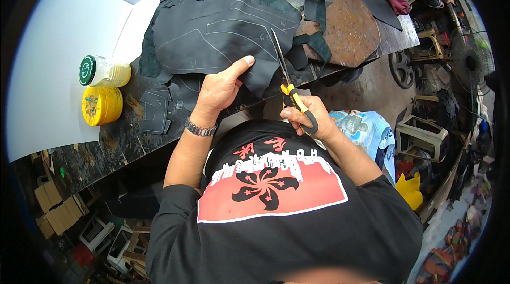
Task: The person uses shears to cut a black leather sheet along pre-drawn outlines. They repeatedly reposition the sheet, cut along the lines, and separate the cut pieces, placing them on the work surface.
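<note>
Dark counter (114,148) with an outlined black sheet (223,50), its near edge gripped by the left hand's (219,87) fingers. The right hand's (314,117) fingers grip scissors (298,102), blades over the sheet. At left: clear jar (111,73), pale contents; yellow tub (109,105), contents hidden.

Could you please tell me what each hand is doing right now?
Left hand: closed, gripping the edge of the marked black sheet, thumb on top.
Right hand: closed, holding the yellow-and-black-handled scissors.
</note>
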Available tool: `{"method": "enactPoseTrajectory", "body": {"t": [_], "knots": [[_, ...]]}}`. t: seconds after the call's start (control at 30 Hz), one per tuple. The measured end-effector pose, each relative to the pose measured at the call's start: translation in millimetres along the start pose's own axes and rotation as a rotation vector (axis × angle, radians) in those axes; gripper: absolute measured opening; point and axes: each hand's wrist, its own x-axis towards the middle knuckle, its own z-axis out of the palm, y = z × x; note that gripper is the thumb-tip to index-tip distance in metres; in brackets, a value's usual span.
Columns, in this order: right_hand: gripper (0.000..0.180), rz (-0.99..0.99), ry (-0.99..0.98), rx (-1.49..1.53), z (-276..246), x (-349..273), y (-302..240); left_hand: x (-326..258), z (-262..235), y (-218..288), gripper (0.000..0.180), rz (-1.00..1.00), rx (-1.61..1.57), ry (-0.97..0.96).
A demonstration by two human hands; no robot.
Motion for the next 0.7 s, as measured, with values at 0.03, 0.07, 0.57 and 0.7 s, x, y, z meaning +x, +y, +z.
{"method": "enactPoseTrajectory", "body": {"t": [0.03, 0.07, 0.57, 0.7], "knots": [[0.027, -0.008, -0.002, 0.004, 0.2, -1.0, 0.2, 0.0, 0.8, 0.0, 0.019, -0.018, 0.039, 0.036], [0.029, 0.012, 0.013, -0.019, 0.7, -1.7, 0.2, 0.0, 1.6, -0.2, 0.020, 0.015, 0.050, 0.023], [0.026, 0.031, -0.003, -0.012, 3.0, 5.4, -7.0, -10.8, -4.0, 0.5, 0.018, -0.051, 0.196, 0.061], [0.027, 0.029, 0.011, -0.065, 2.3, 2.8, -5.4, -9.0, -8.0, 1.7, 0.024, -0.027, 0.216, -0.044]]}}
